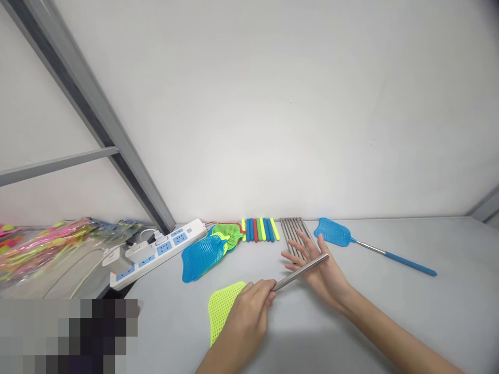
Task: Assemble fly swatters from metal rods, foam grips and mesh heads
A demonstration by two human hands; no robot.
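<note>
Left hand [255,306] is gripping a metal rod [300,271] — its long axis is running toward two o'clock, its far end crossing before the right hand [326,281]; contact there, can't tell. Right hand is standing open over the counter [390,317], fingers spreading toward ten o'clock.

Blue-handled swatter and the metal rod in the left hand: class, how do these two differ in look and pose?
The blue-handled swatter has a blue mesh head and handle; the metal rod is bare where visible.
The swatter lies on the table; the rod is gripped by the left hand.
In the picture, the swatter slopes down rightward; the rod slopes up rightward.
Both show silver-coloured metal.
</note>
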